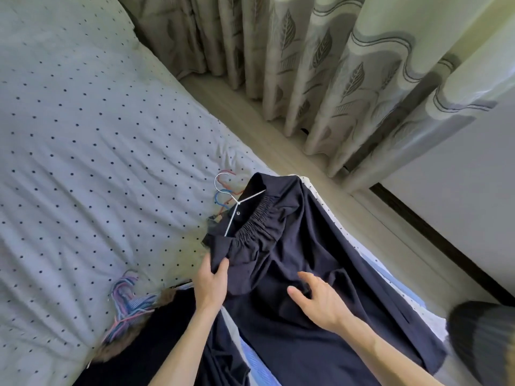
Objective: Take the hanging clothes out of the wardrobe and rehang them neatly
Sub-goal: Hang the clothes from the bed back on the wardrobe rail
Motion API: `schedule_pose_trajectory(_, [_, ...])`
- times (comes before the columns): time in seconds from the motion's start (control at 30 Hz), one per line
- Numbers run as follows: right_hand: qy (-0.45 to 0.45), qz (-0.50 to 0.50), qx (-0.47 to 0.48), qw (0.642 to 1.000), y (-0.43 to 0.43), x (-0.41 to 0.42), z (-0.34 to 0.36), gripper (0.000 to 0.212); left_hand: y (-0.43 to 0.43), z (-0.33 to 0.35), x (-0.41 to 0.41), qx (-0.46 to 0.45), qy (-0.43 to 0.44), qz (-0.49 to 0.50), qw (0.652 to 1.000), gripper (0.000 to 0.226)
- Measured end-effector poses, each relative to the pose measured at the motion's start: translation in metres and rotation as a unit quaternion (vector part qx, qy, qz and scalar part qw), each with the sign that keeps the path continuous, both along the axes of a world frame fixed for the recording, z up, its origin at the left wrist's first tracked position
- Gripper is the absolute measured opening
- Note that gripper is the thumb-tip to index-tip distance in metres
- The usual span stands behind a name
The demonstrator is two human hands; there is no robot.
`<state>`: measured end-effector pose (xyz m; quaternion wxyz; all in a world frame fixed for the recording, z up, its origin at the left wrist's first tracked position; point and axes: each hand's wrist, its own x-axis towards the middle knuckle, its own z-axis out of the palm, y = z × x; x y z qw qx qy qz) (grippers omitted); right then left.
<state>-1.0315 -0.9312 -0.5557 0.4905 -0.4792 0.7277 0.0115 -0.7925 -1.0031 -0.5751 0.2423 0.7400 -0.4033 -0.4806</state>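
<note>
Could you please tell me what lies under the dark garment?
Under the garment, red and blue hanger hooks poke out by the collar and blue striped cloth shows at the edge; the rest is covered.

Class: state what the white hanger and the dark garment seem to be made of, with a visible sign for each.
Hanger: thin wire, probably white-coated metal; it is slim and sharply bent, and the hook glints silvery.
Garment: soft cloth, matte navy; it drapes, creases and gathers at an elastic band.
</note>
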Motion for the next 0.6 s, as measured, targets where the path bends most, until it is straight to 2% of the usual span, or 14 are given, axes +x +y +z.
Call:
schedule_pose_trajectory(0.17, [-0.113, -0.159, -0.035, 0.98, 0.015, 0.022, 0.055, 0.042, 0.062, 0.052, -0.043, -0.054, -0.008, -0.066, 0.996, 0.031])
schedule_pose_trajectory(0.27, [-0.134, -0.177, -0.058, 0.973, 0.03, 0.026, 0.078, 0.031, 0.103, 0.07, -0.065, -0.048, -0.012, -0.145, 0.988, 0.013])
schedule_pose_trajectory(0.43, [-0.141, -0.227, -0.08, 0.96, 0.066, 0.011, 0.1, 0.037, 0.149, 0.097, -0.091, -0.027, -0.01, -0.231, 0.972, 0.011])
schedule_pose_trajectory(0.53, [-0.157, -0.254, -0.069, 0.952, 0.089, -0.011, 0.106, 0.013, 0.17, 0.111, -0.096, -0.015, 0.004, -0.288, 0.958, 0.02])
schedule_pose_trajectory(0.6, [-0.161, -0.251, -0.071, 0.952, 0.107, -0.026, 0.108, 0.009, 0.181, 0.117, -0.097, 0.009, -0.004, -0.344, 0.939, 0.034])
